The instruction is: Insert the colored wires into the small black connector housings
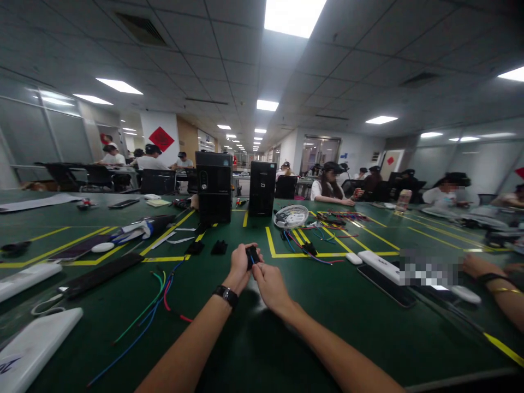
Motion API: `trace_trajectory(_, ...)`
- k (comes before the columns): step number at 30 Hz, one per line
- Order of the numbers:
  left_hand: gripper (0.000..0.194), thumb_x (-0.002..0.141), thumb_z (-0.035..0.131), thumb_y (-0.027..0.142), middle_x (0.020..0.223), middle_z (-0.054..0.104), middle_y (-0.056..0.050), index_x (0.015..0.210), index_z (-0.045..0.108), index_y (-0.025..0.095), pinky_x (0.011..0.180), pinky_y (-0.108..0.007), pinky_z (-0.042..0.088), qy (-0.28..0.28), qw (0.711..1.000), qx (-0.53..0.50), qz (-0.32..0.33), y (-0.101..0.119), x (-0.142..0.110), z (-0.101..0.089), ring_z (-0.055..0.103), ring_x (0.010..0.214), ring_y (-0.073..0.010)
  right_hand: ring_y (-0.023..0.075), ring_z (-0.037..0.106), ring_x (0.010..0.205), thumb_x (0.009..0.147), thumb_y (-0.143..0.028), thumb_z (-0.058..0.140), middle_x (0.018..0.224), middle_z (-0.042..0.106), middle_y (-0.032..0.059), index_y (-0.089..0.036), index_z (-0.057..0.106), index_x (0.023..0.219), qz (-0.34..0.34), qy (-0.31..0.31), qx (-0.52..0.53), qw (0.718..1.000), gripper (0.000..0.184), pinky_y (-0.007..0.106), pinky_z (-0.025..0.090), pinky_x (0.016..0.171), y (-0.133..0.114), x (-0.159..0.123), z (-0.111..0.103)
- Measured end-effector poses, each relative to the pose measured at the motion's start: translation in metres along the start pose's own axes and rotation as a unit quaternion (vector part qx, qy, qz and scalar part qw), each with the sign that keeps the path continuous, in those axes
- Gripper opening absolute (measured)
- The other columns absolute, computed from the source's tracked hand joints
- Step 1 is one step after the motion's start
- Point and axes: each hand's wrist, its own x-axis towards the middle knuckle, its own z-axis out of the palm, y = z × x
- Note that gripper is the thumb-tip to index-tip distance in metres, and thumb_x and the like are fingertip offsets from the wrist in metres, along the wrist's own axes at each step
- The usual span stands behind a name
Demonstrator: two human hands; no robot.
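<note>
My left hand [238, 266], with a dark band on the wrist, is closed around a small black block [251, 254] above the table. The fingers of my right hand [271, 285] are pinched at the block's near side, on a thin blue wire [252, 261]. Whether the wire's tip sits inside the block is too small to tell. Two similar black blocks [219, 247] rest on the table just beyond my left hand. Left of my forearm lies a loose bunch of green, blue and red wires [153, 305].
Two black computer towers [213, 188] stand ahead. Behind my right hand are a white basket [290, 216] and more wires [295, 248]. White power banks [379, 266] and phones lie at the sides. Another person's hand [483, 267] is at the right edge.
</note>
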Motion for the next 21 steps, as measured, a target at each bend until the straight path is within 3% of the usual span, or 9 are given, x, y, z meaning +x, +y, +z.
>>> trace_trajectory(6, 0.017, 0.071, 0.051, 0.026, 0.06, 0.06, -0.001, 0.076, 0.061, 0.013, 0.049, -0.021, 0.041, 0.005, 0.999, -0.023, 0.036, 0.006, -0.002, -0.004, 0.055, 0.049, -0.0111, 0.0098, 0.045, 0.053, 0.091, -0.027, 0.038, 0.052, 0.048, -0.0027, -0.016, 0.051, 0.056, 0.017, 0.042, 0.037, 0.998, 0.039, 0.021, 0.028, 0.054, -0.006, 0.005, -0.015)
trace_trajectory(14, 0.017, 0.071, 0.049, 0.026, 0.057, 0.055, -0.001, 0.078, 0.055, 0.012, 0.047, -0.025, 0.043, -0.021, 0.992, -0.114, -0.058, 0.006, -0.009, 0.013, 0.055, 0.046, -0.0127, 0.0111, 0.05, 0.055, 0.093, -0.024, 0.036, 0.062, 0.061, 0.0021, -0.016, 0.058, 0.065, 0.01, 0.003, -0.036, 0.999, 0.037, 0.023, 0.029, 0.055, -0.007, -0.007, 0.0)
trace_trajectory(21, 0.019, 0.077, 0.043, 0.026, 0.055, 0.053, -0.002, 0.078, 0.053, 0.011, 0.046, -0.026, 0.044, -0.039, 0.988, -0.116, -0.098, 0.004, -0.008, 0.009, 0.052, 0.043, -0.0124, 0.0122, 0.052, 0.057, 0.093, -0.024, 0.036, 0.063, 0.061, 0.0028, -0.017, 0.058, 0.066, 0.021, -0.009, -0.054, 0.998, 0.036, 0.024, 0.029, 0.057, -0.008, -0.007, 0.004)
